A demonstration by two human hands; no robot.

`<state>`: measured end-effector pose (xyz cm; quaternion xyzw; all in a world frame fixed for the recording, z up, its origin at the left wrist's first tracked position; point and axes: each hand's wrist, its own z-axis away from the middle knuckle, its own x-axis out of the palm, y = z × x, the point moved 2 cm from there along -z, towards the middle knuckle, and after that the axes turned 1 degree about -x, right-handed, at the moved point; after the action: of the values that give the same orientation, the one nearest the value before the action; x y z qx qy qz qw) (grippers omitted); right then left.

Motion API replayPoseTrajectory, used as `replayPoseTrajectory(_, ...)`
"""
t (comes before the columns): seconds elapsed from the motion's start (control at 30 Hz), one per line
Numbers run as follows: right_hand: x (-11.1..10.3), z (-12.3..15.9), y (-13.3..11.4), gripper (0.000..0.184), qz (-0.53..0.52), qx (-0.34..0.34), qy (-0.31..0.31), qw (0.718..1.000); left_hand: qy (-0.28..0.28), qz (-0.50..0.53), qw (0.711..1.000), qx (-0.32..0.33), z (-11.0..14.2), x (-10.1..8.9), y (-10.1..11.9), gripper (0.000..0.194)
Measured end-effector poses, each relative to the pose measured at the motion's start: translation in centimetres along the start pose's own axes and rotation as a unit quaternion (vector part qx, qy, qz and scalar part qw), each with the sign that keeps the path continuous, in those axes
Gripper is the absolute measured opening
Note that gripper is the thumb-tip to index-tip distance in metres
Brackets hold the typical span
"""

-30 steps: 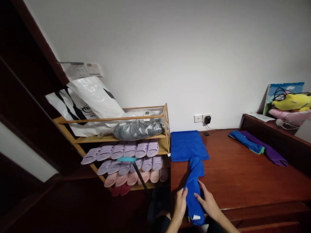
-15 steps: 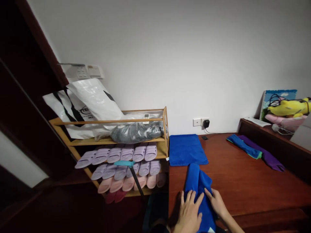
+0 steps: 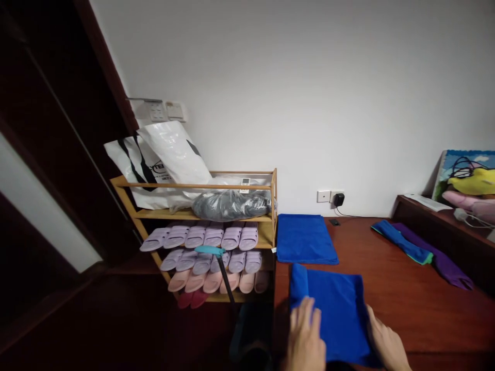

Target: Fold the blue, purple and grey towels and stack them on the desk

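A blue towel (image 3: pixel 336 309) lies spread flat on the red-brown wooden table (image 3: pixel 406 304) near its front edge. My left hand (image 3: pixel 305 340) rests on the towel's left part, fingers stretched out flat. Over at the towel's right edge, my right hand (image 3: pixel 386 342) also lies with its fingers extended on the cloth. Behind it sits a folded blue towel (image 3: pixel 305 238) close to the wall.
A wooden shoe rack (image 3: pixel 216 226) with several lilac and pink slippers and plastic bags stands left of the table. Blue and purple cloths (image 3: pixel 421 250) lie at the right. A raised shelf (image 3: pixel 444 216) holds a yellow plush toy (image 3: pixel 474 180). A charger (image 3: pixel 339 199) is plugged in.
The blue towel was rolled narrow between my hands; now it is spread open and flat, with my hands apart on its left and right sides. The view shifted slightly.
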<state>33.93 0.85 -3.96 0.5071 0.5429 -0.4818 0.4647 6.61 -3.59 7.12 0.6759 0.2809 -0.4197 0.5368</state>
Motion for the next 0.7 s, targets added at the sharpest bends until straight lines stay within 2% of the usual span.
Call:
replayPoseTrajectory(0.03, -0.2, 0.1, 0.0, 0.06, 0.006, -0.001, -0.001, 1.0, -0.03, 0.031, 0.997, 0.071, -0.5, 0.7, 1.7, 0.06)
replayPoseTrajectory(0.07, -0.4, 0.2, 0.2, 0.062, 0.011, 0.001, -0.007, 1.0, -0.053, 0.055, 0.991, 0.108, -1.0, 1.5, 2.9, 0.058)
replayPoseTrajectory(0.13, -0.6, 0.4, 1.4, 0.063, 0.019, 0.016, -0.024, 0.999, -0.083, 0.081, 0.987, 0.108, -2.1, 3.0, 3.7, 0.056)
replayPoseTrajectory(0.2, -0.7, 0.7, 3.2, 0.063, 0.015, 0.025, -0.029, 0.999, -0.084, 0.081, 0.991, 0.06, -2.8, 4.0, 2.4, 0.057)
replayPoseTrajectory(0.27, -0.6, 0.7, 4.9, 0.062, 0.006, 0.026, -0.019, 0.999, -0.067, 0.056, 0.996, 0.028, -2.8, 4.1, 0.0, 0.058)
replayPoseTrajectory(0.37, -0.5, 0.1, 6.7, 0.059, 0.009, 0.035, -0.013, 0.999, -0.044, -0.011, 0.998, -0.038, -1.9, 2.5, -3.7, 0.058)
replayPoseTrajectory(0.43, -0.3, -0.6, 7.7, 0.058, 0.01, 0.048, -0.019, 0.999, -0.046, -0.045, 0.995, -0.08, -0.9, 0.8, -5.1, 0.062)
replayPoseTrajectory(0.53, 0.2, -1.3, 10.8, 0.057, -0.008, 0.065, -0.025, 0.998, -0.071, -0.063, 0.991, -0.096, 0.2, -1.3, -5.4, 0.067)
replayPoseTrajectory(0.63, 0.8, -1.3, 15.5, 0.057, -0.044, 0.101, -0.022, 0.994, -0.077, -0.072, 0.989, -0.106, 0.6, -2.3, -5.1, 0.07)
replayPoseTrajectory(0.7, 0.5, -1.0, 17.5, 0.057, -0.05, 0.117, 0.028, 0.992, -0.068, -0.083, 0.987, -0.123, 0.5, -2.1, -4.9, 0.072)
